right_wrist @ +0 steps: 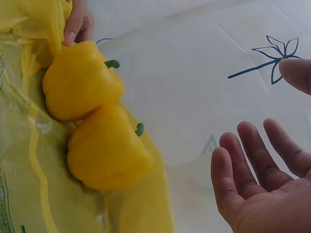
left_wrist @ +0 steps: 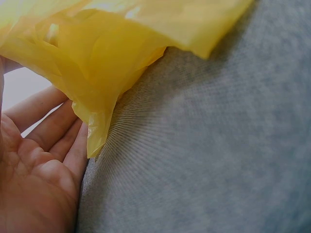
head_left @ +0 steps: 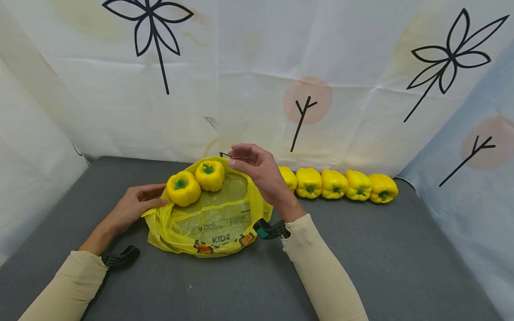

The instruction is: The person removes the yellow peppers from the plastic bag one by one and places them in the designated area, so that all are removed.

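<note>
A yellow plastic bag (head_left: 209,252) lies spread on the table with its mouth facing up. Two yellow bell peppers (head_left: 183,188) (right_wrist: 109,148) with green stems sit side by side within it, toward the far left. At the bag's left edge my left hand (head_left: 134,206) grips the rim between thumb and fingers; the left wrist view has the plastic (left_wrist: 97,63) covering the fingertips. My right hand (head_left: 259,171) is raised over the bag's far right rim, fingers loosely spread and nothing in them, as the right wrist view confirms.
A row of several yellow bell peppers (head_left: 334,184) runs along the back of the dark grey table (head_left: 361,258), right of the bag; my right hand partly covers its left end. Behind the table hangs a pale curtain (head_left: 249,111) with plant drawings.
</note>
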A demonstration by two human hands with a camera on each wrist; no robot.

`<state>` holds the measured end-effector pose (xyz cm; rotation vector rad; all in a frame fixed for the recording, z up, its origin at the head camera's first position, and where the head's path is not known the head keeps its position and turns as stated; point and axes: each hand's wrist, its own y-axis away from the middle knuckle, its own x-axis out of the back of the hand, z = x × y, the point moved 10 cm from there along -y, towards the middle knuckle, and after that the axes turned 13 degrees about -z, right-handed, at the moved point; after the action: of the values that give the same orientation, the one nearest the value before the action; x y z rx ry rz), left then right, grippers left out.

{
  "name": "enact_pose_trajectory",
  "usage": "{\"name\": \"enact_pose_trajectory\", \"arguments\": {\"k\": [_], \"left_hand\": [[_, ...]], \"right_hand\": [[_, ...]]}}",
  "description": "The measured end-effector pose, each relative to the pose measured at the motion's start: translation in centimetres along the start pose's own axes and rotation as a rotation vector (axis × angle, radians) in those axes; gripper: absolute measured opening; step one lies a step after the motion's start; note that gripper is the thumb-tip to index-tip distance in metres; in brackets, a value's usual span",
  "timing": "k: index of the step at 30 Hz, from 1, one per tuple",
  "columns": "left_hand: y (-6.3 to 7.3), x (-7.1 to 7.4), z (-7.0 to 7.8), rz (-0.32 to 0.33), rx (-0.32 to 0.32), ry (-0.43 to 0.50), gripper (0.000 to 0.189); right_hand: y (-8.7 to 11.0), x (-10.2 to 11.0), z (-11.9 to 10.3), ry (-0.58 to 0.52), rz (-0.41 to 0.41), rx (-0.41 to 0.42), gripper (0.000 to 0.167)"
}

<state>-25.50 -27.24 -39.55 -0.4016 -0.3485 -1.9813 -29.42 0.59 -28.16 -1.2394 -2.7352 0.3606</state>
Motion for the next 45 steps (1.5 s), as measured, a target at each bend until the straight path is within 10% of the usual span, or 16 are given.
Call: {"name": "enact_pose_trajectory", "arguments": {"k": [45], "left_hand": [[-0.1, 0.0, 0.0, 0.000, 0.015, 0.023, 0.060]], "right_hand": [[-1.9, 0.0, 10.2, 0.065, 0.185, -0.250, 0.055]]}}
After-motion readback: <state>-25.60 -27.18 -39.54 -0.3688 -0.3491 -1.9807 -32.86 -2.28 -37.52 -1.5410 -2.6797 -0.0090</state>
